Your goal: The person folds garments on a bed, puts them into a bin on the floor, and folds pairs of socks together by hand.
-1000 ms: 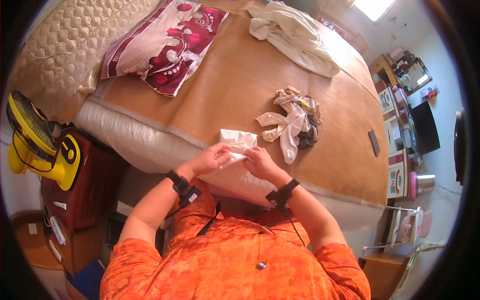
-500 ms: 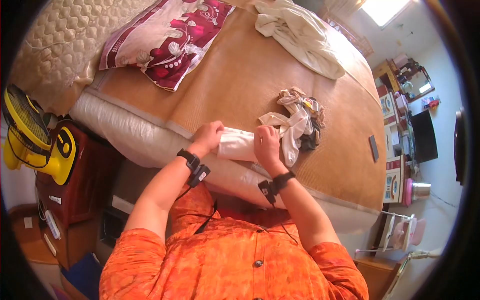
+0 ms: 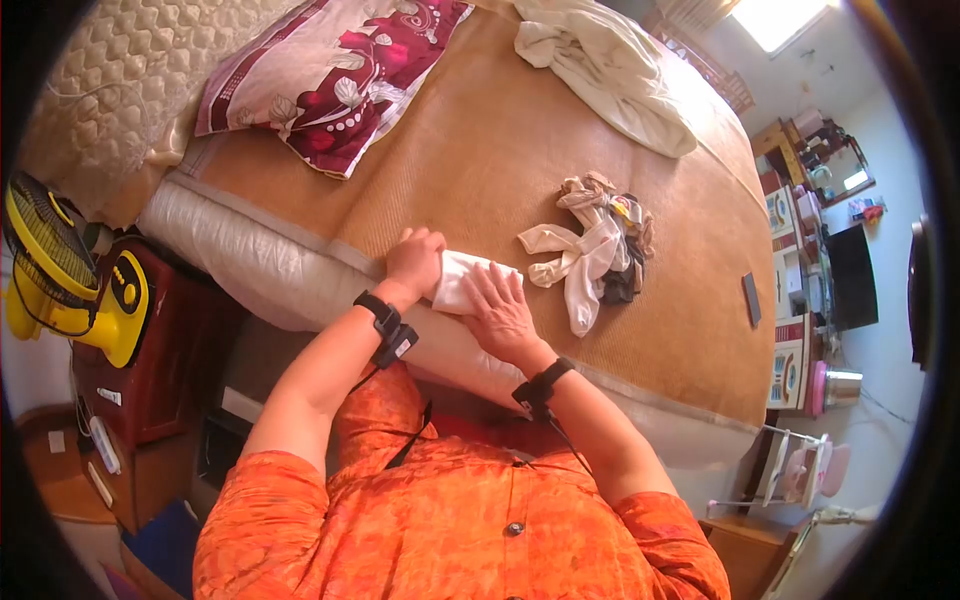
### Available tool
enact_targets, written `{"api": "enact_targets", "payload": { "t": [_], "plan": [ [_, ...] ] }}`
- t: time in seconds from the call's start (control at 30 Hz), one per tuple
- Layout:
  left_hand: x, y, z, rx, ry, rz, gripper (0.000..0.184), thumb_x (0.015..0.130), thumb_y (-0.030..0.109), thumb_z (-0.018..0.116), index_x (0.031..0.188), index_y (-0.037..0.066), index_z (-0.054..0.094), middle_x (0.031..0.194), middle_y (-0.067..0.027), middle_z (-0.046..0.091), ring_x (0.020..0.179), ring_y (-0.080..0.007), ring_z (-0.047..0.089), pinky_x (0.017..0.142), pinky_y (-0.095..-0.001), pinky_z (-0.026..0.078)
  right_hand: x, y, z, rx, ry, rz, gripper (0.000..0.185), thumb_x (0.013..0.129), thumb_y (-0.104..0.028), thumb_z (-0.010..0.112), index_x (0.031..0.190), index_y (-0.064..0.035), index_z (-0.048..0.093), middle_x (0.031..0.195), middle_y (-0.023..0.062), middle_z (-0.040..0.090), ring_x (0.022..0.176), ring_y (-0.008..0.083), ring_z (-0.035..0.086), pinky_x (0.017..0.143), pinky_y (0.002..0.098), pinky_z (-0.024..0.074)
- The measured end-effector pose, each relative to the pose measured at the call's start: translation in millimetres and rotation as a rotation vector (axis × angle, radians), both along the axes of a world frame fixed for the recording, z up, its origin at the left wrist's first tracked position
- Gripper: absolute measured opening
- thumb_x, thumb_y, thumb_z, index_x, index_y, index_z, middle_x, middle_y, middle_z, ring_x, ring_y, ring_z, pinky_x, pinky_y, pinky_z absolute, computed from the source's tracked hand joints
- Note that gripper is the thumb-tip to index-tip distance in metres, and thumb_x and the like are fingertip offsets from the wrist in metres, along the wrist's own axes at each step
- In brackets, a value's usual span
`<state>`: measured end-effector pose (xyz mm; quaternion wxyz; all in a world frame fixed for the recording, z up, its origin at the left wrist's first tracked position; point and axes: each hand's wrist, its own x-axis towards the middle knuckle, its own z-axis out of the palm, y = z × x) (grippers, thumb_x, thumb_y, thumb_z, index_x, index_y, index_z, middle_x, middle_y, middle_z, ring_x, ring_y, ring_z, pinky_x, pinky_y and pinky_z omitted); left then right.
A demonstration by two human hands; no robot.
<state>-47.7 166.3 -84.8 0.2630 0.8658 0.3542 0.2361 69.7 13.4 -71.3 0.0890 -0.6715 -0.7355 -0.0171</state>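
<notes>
The white cloth (image 3: 455, 280) is folded up small and lies on the brown mat (image 3: 460, 170) near the edge of the bed (image 3: 250, 265), right between the two hands. The right hand (image 3: 505, 318) is pressed flat on top of it. Its fingers (image 3: 484, 287) are spread out and do not grip anything. The left hand (image 3: 410, 270) is at the left end of the cloth, with its fingers (image 3: 424, 243) curled in. I cannot tell if they pinch the cloth or just touch it.

Just to the right of the right fingers, and a bit farther out, is a messy heap (image 3: 595, 245) of things that look like socks. Some are white, some are tan and some are dark. They do not touch the fingers. Well off to the right of the fingers lies a thin dark bar (image 3: 751, 299).

Far out past the fingers is a big crumpled pale cloth (image 3: 605, 80). A red and white pillow (image 3: 345, 100) lies beyond the left fingers, a bit to their left. A yellow and black fan (image 3: 125, 310) stands well to the left of the left fingers. Behind the fingers, each wrist has a black band (image 3: 381, 316) on it.
</notes>
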Motion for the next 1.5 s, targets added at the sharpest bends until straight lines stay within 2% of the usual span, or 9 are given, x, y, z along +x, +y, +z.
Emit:
{"api": "enact_targets", "payload": {
  "t": [0.13,0.27,0.4,0.53,0.7,0.93,1.03,1.13,1.5],
  "plan": [
    [3.3,-15.5,13.9,0.307,-0.181,-0.267,0.018,0.072,0.014,0.053,0.088,0.007,0.054,0.086,-0.0092,0.057,0.091,-0.0272,0.051,0.075,-0.0394,0.042,6.5,2.2,-0.4,-0.059,0.077,0.038,0.061,0.076,-0.033,0.054,0.126,-0.0039,0.034,0.133,0.0157,0.031,0.126,0.0316,0.023,0.102,0.0505,0.0134],
    [14.7,-15.1,7.3,-0.151,0.31,-0.233,0.044,0.068,0.024,0.061,0.105,0.004,0.05,0.097,-0.0154,0.057,0.094,-0.0306,0.053,0.083,-0.0416,0.037,16.7,3.7,-9.3,-0.037,0.185,0.005,0.076,0.07,-0.037,0.061,0.127,0.0013,0.028,0.134,0.0193,0.027,0.126,0.0354,0.021,0.101,0.0505,0.0151],
    [20.4,-14.7,22.3,-0.364,0.522,-0.342,0.032,0.062,0.022,0.059,0.088,0.004,0.058,0.084,-0.0174,0.06,0.082,-0.0324,0.058,0.068,-0.0416,0.044,19.0,-9.4,-7.8,-0.093,0.148,-0.14,0.087,0.066,-0.041,0.064,0.129,0.0019,0.022,0.135,0.0202,0.022,0.126,0.0352,0.019,0.1,0.0498,0.0163],
    [-3.5,-23.9,-1.8,-0.481,-0.074,-0.313,0.022,0.06,0.013,0.058,0.079,0.002,0.056,0.077,-0.0151,0.06,0.07,-0.026,0.059,0.057,-0.0377,0.045,29.9,-34.9,-4.5,-0.024,0.214,-0.125,0.09,0.063,-0.036,0.069,0.129,0.0011,0.022,0.134,0.0204,0.024,0.123,0.0354,0.024,0.1,0.045,0.0193],
    [-133.1,-53.2,-8.9,-1.06,-0.49,0.067,0.026,0.068,0.004,0.058,0.093,0.001,0.052,0.081,-0.0039,0.057,0.074,-0.0104,0.054,0.06,-0.0253,0.045,38.9,-61.1,-13.0,-0.119,0.221,-0.079,0.068,0.068,-0.018,0.067,0.124,-0.0011,0.035,0.128,0.0203,0.035,0.119,0.0348,0.033,0.099,0.0423,0.0266],
    [-398.5,-137.1,-28.4,-1.188,-0.632,0.785,0.043,0.066,0.004,0.066,0.106,-0.003,0.049,0.097,-0.0086,0.057,0.086,-0.0167,0.056,0.077,-0.0291,0.045,34.8,-65.8,-22.1,-0.15,0.163,-0.043,0.063,0.072,-0.013,0.062,0.126,-0.0026,0.032,0.132,0.019,0.03,0.123,0.0359,0.027,0.101,0.0442,0.0214],
    [-487.6,-174.1,-43.6,-0.79,-0.422,1.267,0.032,0.065,0.0,0.055,0.097,-0.004,0.052,0.089,-0.0123,0.058,0.08,-0.0206,0.057,0.069,-0.0303,0.045,33.8,-62.7,-28.4,-0.148,0.092,-0.074,0.068,0.07,-0.015,0.062,0.128,-0.0027,0.029,0.133,0.0185,0.029,0.124,0.0359,0.024,0.101,0.0437,0.0209],
    [-527.3,-197.1,-41.4,-0.452,0.222,1.484,0.024,0.068,0.001,0.047,0.092,-0.001,0.05,0.085,-0.0228,0.058,0.084,-0.0361,0.057,0.072,-0.0389,0.044,29.7,-60.5,-27.7,-0.182,0.081,-0.107,0.069,0.071,-0.016,0.062,0.129,-0.0014,0.027,0.132,0.0193,0.029,0.124,0.0356,0.024,0.102,0.0435,0.0195],
    [-513.8,-226.7,-126.4,-0.786,0.649,1.395,0.029,0.076,0.008,0.05,0.103,0.001,0.046,0.097,-0.0211,0.057,0.092,-0.0356,0.055,0.076,-0.0427,0.045,32.3,-53.6,-15.8,-0.299,0.042,-0.111,0.062,0.076,-0.018,0.058,0.128,0.001,0.029,0.13,0.0221,0.03,0.122,0.0352,0.027,0.101,0.0414,0.0228]
  ]
}}
